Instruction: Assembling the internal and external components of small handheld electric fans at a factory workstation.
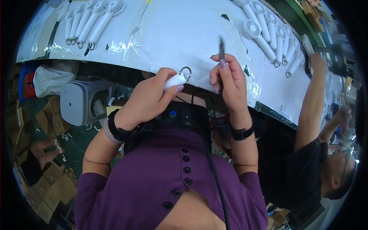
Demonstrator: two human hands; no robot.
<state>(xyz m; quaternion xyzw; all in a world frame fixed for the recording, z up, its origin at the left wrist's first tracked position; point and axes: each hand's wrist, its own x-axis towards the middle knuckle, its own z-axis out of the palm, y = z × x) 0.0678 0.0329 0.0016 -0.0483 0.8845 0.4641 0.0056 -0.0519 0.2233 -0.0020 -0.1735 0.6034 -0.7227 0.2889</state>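
The handle (pixel 175 82) is white, its ring (pixel 190 72) silvery, the tool (pixel 221 50) dark — the shirt (pixel 145 172) purple.

A white handheld-fan handle (pixel 175 81) lies in the left hand (pixel 149 94), gripped between thumb and fingers. It is smooth, glossy and rounded; its short exposed part slants up and to the right, while the rest is hidden under the hand. A curved silvery metal ring (pixel 190 73) is attached at its exposed end and arches above it. Well apart, to the right, a slim dark tool (pixel 222 50) is pinched in the right hand (pixel 232 78), pointing away from the person; its narrow tip is blurred, its exact kind unclear.
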